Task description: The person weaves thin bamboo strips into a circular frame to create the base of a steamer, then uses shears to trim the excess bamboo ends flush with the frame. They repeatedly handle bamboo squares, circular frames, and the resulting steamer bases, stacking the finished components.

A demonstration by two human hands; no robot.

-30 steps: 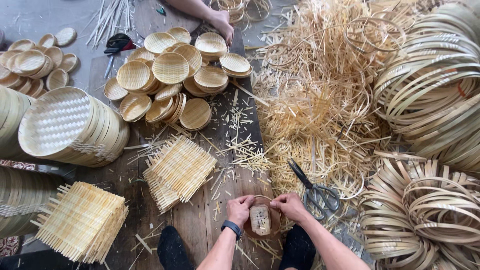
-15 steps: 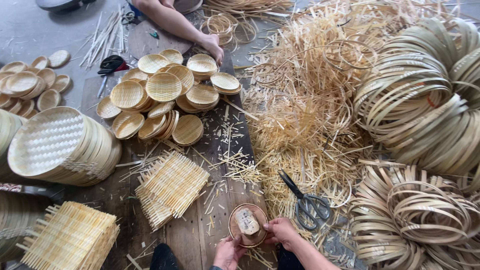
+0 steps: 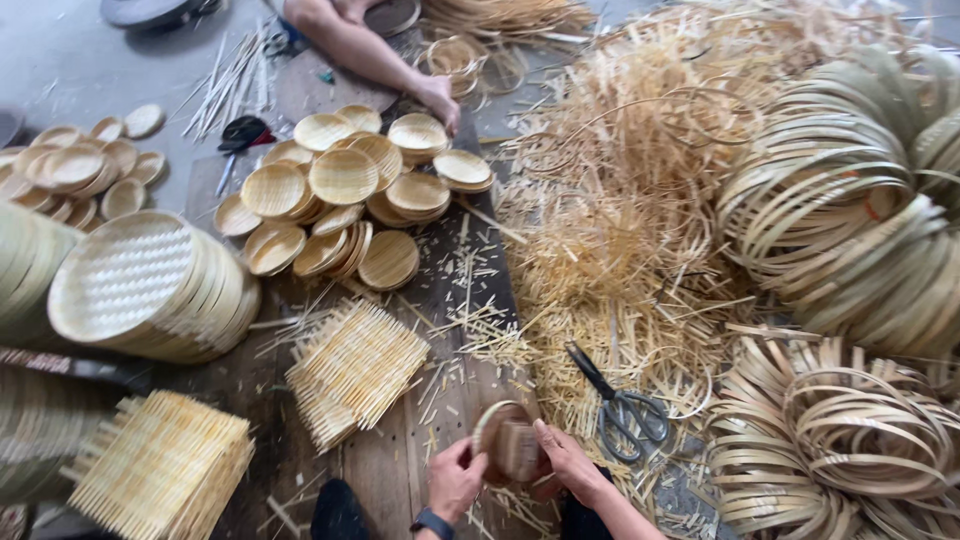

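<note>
Heaps of bamboo hoops (image 3: pixel 850 210) lie far right of the scissors (image 3: pixel 620 405). Just left of the scissors, left hand (image 3: pixel 455 482) and right hand (image 3: pixel 565 462) both clasp a small round bamboo tray (image 3: pixel 505 440), now tilted on edge, underside showing.

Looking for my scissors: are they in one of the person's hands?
No, the scissors lie on bamboo scraps beside the right hand.

Bare plank strip (image 3: pixel 400 470) ahead of hands passable; mat stack (image 3: pixel 355 370) left, scissors (image 3: pixel 620 405) and offcut heap (image 3: pixel 620 230) right.
</note>
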